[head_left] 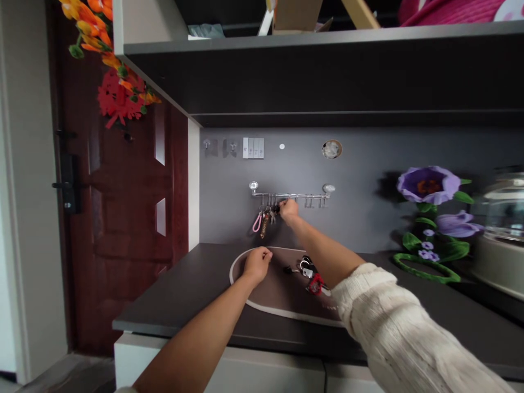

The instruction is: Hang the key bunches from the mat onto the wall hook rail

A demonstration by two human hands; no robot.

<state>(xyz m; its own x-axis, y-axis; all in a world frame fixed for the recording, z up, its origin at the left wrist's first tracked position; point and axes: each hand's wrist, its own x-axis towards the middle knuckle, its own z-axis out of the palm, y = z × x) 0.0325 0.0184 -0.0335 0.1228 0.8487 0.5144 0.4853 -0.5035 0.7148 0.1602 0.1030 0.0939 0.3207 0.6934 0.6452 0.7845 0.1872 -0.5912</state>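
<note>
Head view, one entry, items listed by position. Right hand [289,211], white knit sleeve [380,322] on its forearm: raised to a metal hook rail [290,195] on a grey wall panel [233,185], fingers closed on a small dark key fob [276,208] at the rail; how firm the grip is cannot be told. Left hand [256,266]: curled, resting on the top edge of a brown oval mat [278,295] with a pale border; whether it grips the mat cannot be told. Hanging from the rail, just left of the right hand: a pink loop strap [257,222], a brown fob [264,226] and metal keys [272,216]. Lying on the mat, right of the left hand: a bunch of keys with a black clip [307,266] and a red tag [315,284]. Mat placed on a dark countertop [176,289]. Above the rail: two stick-on hooks [207,145] and a light-switch plate [252,148]. Overhead: a dark shelf [327,71]. Left of the counter: a dark red door [123,229] with a red knot ornament [120,98]. Right of the mat: an artificial purple flower [428,184] and a steel pot with a glass lid [501,234].
</note>
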